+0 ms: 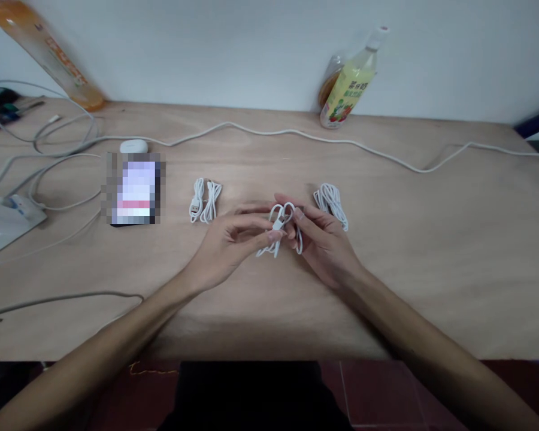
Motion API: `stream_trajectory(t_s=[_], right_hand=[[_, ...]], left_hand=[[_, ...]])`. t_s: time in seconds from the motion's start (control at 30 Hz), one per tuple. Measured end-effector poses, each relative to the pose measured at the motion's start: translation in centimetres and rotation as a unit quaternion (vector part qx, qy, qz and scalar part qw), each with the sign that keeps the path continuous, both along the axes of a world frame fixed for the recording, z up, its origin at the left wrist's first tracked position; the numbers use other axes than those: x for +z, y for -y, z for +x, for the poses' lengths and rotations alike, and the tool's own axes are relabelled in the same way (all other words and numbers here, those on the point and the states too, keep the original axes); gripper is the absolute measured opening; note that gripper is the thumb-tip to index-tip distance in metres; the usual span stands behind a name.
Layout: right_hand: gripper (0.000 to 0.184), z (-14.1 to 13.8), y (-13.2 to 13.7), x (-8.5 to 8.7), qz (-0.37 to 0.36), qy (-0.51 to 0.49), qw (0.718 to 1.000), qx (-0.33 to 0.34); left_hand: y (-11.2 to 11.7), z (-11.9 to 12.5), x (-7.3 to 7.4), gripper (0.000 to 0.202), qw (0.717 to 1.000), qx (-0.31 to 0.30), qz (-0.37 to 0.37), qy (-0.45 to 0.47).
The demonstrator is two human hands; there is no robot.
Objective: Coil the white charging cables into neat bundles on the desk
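Between my two hands, above the middle of the wooden table (431, 251), is a white USB cable (276, 222) looped into a loose bundle. My left hand (233, 236) pinches it near its plug with thumb and fingers. On the other side, my right hand (321, 239) grips the loops between thumb and fingers; some fingertips are hidden behind the cable. Beyond my left hand lie bundled white cables (205, 200), one with a USB plug showing. Another coiled white cable (332, 203) rests just past my right hand, which partly covers it.
A phone with a blurred screen (135, 191) and a white earbud case (133, 146) lie at left. An orange drink bottle (49, 54) and a yellow one (350, 84) stand by the wall. A long white cord (291, 133) crosses the back; a white power strip (9, 221) trails cords.
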State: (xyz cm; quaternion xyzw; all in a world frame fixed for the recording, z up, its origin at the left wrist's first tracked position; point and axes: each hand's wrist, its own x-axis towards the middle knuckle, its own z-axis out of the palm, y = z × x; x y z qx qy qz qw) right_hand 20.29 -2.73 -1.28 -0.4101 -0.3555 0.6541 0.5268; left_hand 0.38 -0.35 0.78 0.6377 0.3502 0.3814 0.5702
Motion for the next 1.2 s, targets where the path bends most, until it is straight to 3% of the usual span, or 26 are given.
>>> stream_trajectory(t_s=[0.23, 0.5, 0.7, 0.87, 1.07, 1.2], right_hand=[[0.03, 0.2, 0.1, 0.4, 0.017, 0.02, 1.0, 0.01], [0.032, 0.0, 0.3, -0.6, 0.069, 0.068, 0.995, -0.015], [0.029, 0.1, 0.5, -0.4, 0.13, 0.182, 0.973, -0.05], [0.038, 0.1, 0.4, -0.4, 0.079, 0.139, 0.987, -0.009], [0.047, -0.2, 0.5, -0.7, 0.069, 0.084, 0.994, 0.01], [0.04, -0.2, 0.4, -0.5, 0.072, 0.073, 0.995, -0.004]], left_hand=[[0.2, 0.6, -0.4, 0.023, 0.988, -0.049, -0.142, 0.041], [0.3, 0.7, -1.3, 0.023, 0.99, 0.02, -0.127, 0.057], [0.2, 0.4, -1.4, 0.021, 0.989, 0.102, -0.105, 0.019], [0.5, 0.5, -1.4, 0.018, 0.989, 0.104, -0.1, 0.026], [0.6, 0.7, -1.6, 0.021, 0.984, 0.093, -0.131, 0.073], [0.4, 0.6, -1.6, 0.02, 0.981, 0.093, -0.144, 0.087]])
